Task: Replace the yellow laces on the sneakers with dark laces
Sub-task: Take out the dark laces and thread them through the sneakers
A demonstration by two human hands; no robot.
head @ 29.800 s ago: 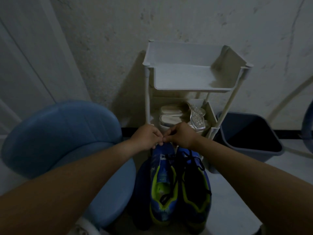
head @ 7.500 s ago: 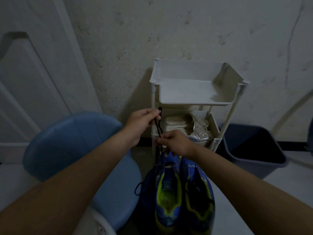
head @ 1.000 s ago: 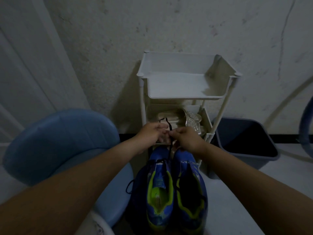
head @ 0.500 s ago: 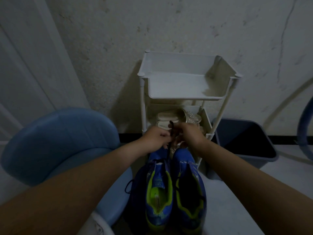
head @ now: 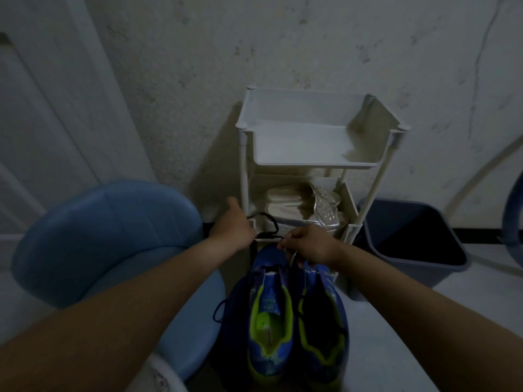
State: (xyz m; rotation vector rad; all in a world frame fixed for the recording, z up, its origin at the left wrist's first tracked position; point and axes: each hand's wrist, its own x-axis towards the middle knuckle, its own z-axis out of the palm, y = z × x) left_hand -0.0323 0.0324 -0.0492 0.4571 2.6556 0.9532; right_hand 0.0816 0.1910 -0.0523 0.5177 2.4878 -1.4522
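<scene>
Head view: left hand (head: 232, 232) grips the lace (head: 272, 222), thumb up; right hand (head: 310, 248) pinches its other stretch just above the sneakers (head: 268, 321), and the lace loops between both hands, before the rack (head: 317, 165)

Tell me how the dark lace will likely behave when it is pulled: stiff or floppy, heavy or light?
Probably floppy: the dark lace curls in a slack loop between the left hand and the right hand. It looks thin, so likely very light. Being limp, it would likely sag onto the blue sneaker if released.
</scene>
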